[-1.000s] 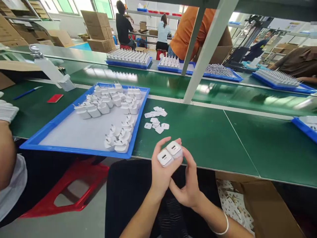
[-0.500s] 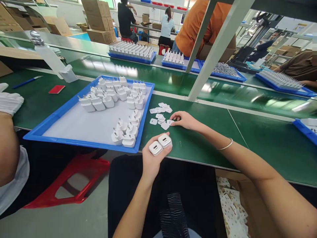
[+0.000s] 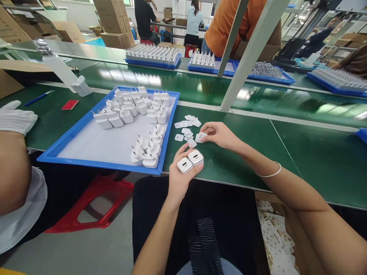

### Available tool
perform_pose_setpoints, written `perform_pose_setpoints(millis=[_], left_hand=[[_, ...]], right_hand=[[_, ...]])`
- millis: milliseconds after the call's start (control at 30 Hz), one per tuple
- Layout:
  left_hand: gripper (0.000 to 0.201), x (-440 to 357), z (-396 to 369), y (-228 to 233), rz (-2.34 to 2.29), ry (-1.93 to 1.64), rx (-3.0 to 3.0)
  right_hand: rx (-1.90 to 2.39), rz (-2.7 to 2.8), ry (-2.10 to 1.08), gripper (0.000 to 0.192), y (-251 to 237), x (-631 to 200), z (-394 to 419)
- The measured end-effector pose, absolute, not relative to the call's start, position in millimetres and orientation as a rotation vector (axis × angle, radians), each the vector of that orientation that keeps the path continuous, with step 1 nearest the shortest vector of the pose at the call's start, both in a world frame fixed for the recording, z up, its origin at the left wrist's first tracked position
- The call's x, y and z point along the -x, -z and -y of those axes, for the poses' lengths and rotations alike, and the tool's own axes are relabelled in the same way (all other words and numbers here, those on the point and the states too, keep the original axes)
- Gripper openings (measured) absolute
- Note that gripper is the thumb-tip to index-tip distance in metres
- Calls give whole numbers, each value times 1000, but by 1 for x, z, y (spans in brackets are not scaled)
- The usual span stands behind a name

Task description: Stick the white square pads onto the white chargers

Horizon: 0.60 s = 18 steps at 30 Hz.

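Observation:
My left hand (image 3: 179, 179) grips two white USB chargers (image 3: 190, 162) side by side, ports facing up, at the near edge of the green table (image 3: 246, 152). My right hand (image 3: 219, 134) reaches over the table and pinches a small white sticker (image 3: 200, 136) at the edge of a loose pile of white stickers (image 3: 187, 126). A blue tray (image 3: 86, 162) to the left holds several white chargers (image 3: 134, 109) with prongs up.
A co-worker's white-gloved hand (image 3: 14, 118) and arm sit at the far left. A red stool (image 3: 94, 206) stands below the tray. A slanted white post (image 3: 252, 53) rises behind the stickers. More blue trays (image 3: 151, 61) line the far conveyor. An open carton (image 3: 278, 236) lies at lower right.
My right hand left the chargers, reached out to the sticker pile, and now pinches one sticker. My left hand kept the two chargers and moved up toward the table edge.

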State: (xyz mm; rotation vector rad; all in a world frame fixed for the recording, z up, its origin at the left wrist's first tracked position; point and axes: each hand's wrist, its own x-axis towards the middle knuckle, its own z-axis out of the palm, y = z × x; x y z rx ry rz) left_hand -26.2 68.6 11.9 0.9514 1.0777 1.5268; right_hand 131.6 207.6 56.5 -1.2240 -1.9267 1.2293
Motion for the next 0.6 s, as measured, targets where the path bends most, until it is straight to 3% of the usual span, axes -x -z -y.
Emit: perform_pose_setpoints(millis=[200, 433, 600], left_hand=[[49, 19, -75, -9, -1027, -1538, -812], [50, 16, -76, -11, -997, -1606, -636], [52, 17, -76, -10, -975, -1611, -602]], right_hand=[[1024, 1768, -1425, 28, -64, -131, -174], [877, 2173, -417, 25, -54, -127, -158], [686, 2416, 44, 31, -52, -132, -155]])
